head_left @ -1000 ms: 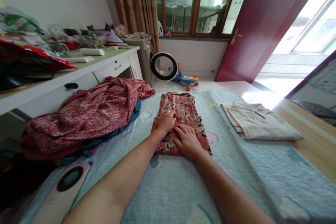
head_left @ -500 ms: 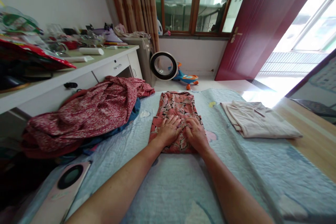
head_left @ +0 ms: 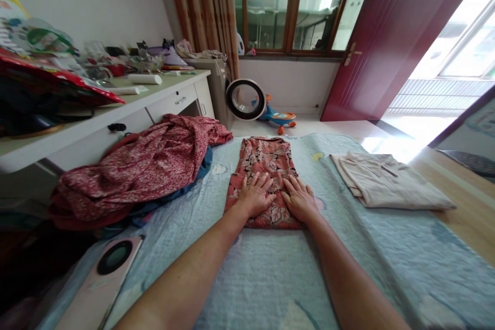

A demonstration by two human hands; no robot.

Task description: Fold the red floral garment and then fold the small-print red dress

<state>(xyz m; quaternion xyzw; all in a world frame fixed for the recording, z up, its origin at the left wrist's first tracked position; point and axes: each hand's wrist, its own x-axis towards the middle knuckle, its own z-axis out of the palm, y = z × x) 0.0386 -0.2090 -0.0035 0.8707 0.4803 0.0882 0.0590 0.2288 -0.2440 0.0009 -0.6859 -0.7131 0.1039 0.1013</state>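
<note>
A folded garment (head_left: 266,157) in reddish cloth with a black and cream leaf print lies flat on the light blue quilt (head_left: 263,278). My left hand (head_left: 256,195) rests palm down on its left half, fingers spread. On the right side of the same garment, my right hand (head_left: 300,198) lies flat with its fingers stretched out. Neither hand grips the cloth. Parts of the garment are hidden under both palms.
A folded cream garment (head_left: 394,185) lies to the right. Heaped red patterned cloth (head_left: 143,175) sits left, before a cluttered white desk (head_left: 170,105). A pale pink phone (head_left: 96,289) lies front left. Beyond the bed are a washing machine with its door (head_left: 246,99) open and a blue toy (head_left: 276,116).
My right hand has shifted outward to the right on the garment, and its bent fingers have flattened and spread. My left hand stays on the cloth. The view has shifted slightly.
</note>
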